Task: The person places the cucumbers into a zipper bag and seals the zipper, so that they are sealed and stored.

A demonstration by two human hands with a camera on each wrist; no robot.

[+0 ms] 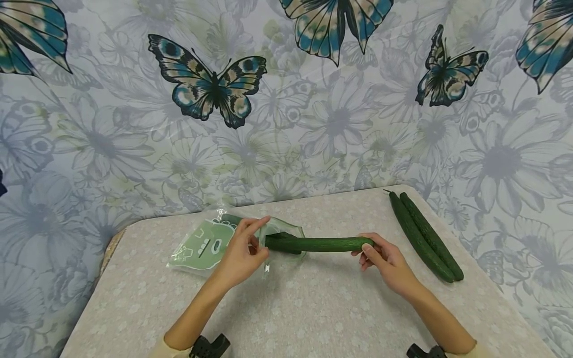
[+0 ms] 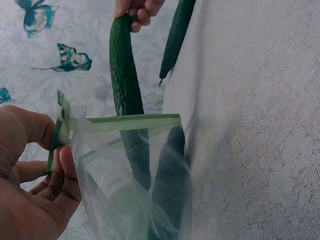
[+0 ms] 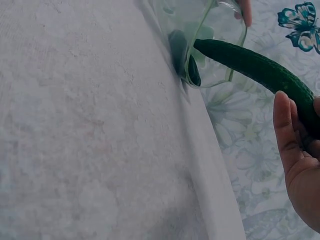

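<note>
A clear zip-top bag with a green printed panel lies at the left of the table, its mouth spread toward the right. My left hand pinches the green zip edge between thumb and fingers. The right hand grips one end of a long dark green cucumber, held level. Its far end is inside the bag's mouth, as the left wrist view shows through the plastic. Another cucumber lies in the bag beside it, partly hidden by the film.
Two more cucumbers lie side by side near the table's right edge. A pale patterned cloth covers the table. Behind it hangs a backdrop printed with flowers and butterflies.
</note>
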